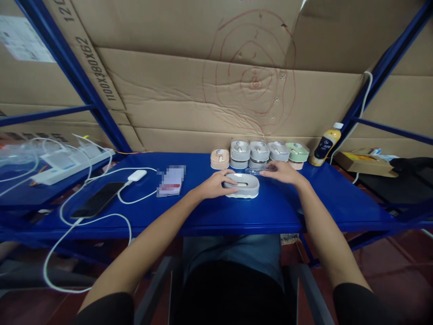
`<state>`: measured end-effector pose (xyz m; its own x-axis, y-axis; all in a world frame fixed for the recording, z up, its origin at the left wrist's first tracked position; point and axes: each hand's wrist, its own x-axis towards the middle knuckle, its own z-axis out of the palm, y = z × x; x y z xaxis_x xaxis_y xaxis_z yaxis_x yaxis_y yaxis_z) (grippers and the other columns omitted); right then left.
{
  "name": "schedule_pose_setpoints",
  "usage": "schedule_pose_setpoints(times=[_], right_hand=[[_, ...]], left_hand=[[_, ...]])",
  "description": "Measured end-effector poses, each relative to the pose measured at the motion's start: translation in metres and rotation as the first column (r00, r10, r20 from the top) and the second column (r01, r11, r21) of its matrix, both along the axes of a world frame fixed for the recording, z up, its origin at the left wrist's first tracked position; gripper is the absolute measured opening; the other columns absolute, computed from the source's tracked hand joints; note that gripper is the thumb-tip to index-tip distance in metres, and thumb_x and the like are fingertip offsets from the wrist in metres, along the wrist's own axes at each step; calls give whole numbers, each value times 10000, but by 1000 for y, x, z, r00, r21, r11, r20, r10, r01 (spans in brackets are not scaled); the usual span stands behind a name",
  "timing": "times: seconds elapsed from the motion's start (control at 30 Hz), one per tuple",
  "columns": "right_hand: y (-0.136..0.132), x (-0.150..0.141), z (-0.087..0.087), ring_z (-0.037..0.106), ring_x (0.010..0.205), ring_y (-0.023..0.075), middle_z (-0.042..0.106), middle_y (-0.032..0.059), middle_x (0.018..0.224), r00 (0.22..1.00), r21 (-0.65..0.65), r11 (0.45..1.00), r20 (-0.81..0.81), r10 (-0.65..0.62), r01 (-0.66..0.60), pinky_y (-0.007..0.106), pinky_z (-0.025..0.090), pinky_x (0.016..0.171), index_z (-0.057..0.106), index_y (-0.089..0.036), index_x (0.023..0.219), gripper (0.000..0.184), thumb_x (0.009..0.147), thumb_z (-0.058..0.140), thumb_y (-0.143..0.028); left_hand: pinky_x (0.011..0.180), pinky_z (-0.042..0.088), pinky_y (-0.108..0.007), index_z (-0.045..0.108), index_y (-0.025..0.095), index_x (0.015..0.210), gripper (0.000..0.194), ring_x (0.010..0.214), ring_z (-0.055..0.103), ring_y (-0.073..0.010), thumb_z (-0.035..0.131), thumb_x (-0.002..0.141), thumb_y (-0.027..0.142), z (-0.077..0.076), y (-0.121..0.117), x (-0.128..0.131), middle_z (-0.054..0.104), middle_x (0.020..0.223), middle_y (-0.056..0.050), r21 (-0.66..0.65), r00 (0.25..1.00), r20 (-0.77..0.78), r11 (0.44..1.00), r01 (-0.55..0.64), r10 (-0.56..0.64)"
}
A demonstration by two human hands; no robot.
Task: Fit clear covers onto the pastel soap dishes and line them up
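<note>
A grey oval lidded box (244,185) lies on the blue metal shelf (216,212) in front of me. My left hand (216,184) rests on the box's left end, with its fingers curled over the lid. My right hand (283,171) lies just behind and to the right of the box, its fingers on a clear flat piece (255,171). Behind them stands a row of similar boxes (260,153): one peach, several grey stacked two high, and one green on top of a peach one.
A yellow drink bottle (326,145) stands at the back right. A black phone (98,199) with a white cable, a white charger (136,175), and a blurred card (171,180) lie to the left. A power strip (64,164) sits farther left. Cardboard sheets line the back.
</note>
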<state>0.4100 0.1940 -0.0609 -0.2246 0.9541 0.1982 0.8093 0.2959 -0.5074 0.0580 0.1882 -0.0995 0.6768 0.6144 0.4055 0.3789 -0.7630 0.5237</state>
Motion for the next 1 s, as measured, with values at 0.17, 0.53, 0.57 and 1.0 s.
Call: schedule_pose_setpoints(times=[0.17, 0.53, 0.57, 1.0], right_hand=[[4, 5, -3, 754, 991, 324, 815, 126, 1105, 1000, 5, 1000, -8, 18, -18, 473, 605, 909, 785, -219, 1098, 615, 839, 794, -776], [2, 0, -4, 738, 847, 275, 803, 87, 966, 1000, -111, 994, -15, -8, 7, 399, 573, 776, 776, -218, 1161, 625, 890, 752, -781], [1, -1, -4, 736, 851, 279, 800, 88, 963, 1000, -110, 994, -22, -12, 10, 405, 575, 782, 780, -220, 1143, 611, 896, 749, -777], [-10, -5, 11, 737, 996, 307, 804, 95, 1076, 930, 143, 990, -366, 36, 18, 433, 602, 897, 741, -244, 1102, 545, 1002, 555, -746]], left_hand=[[1207, 516, -512, 870, 240, 1088, 338, 1314, 708, -316, 711, 993, 523, 7, 4, -4, 732, 1417, -125, 24, 993, 42, 994, -110, 109], [1170, 555, -474, 854, 231, 1110, 351, 1307, 716, -310, 641, 1028, 498, -1, 18, -13, 778, 1356, -109, 33, 966, 0, 966, -258, 258], [1171, 555, -478, 853, 232, 1120, 351, 1305, 718, -310, 637, 1032, 494, -1, 19, -13, 780, 1354, -109, 30, 965, -2, 964, -262, 263], [1234, 497, -548, 876, 268, 1168, 357, 1416, 651, -353, 771, 964, 541, 7, -6, -3, 648, 1546, -139, 37, 1000, 13, 999, -16, 16]])
